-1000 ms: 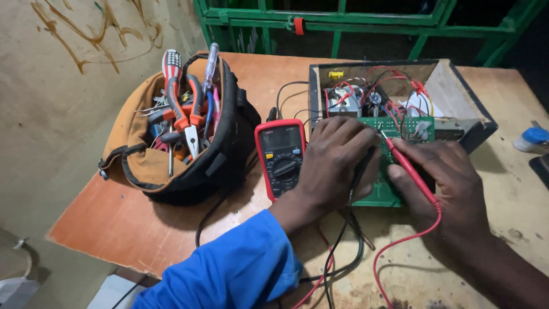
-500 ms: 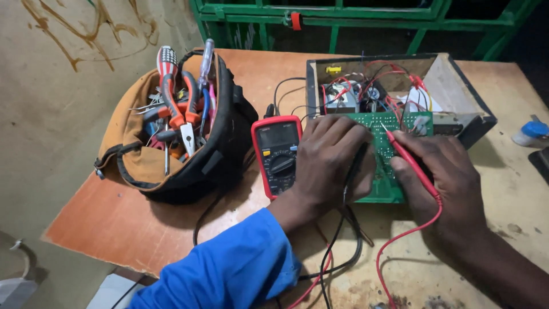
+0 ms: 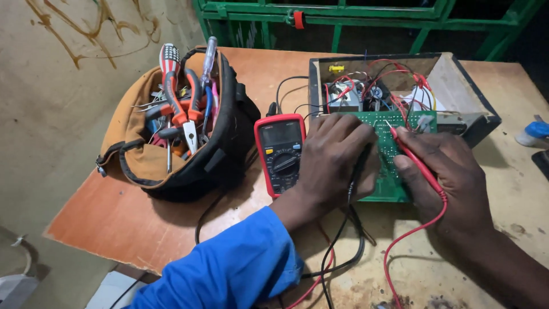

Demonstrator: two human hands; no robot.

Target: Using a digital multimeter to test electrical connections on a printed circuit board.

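On the board we are pressing both probes: right hand gripping the red probe, left hand seemingly closed on the black one, meter leftward.

The left hand covered much of the flat green circuit board, and the tip of the black probe under its fingers was hidden. The right hand hid the lower part of the red probe. The small parts inside the open grey metal case were too tangled to tell apart. A blue-and-white object was cut off at the right edge.
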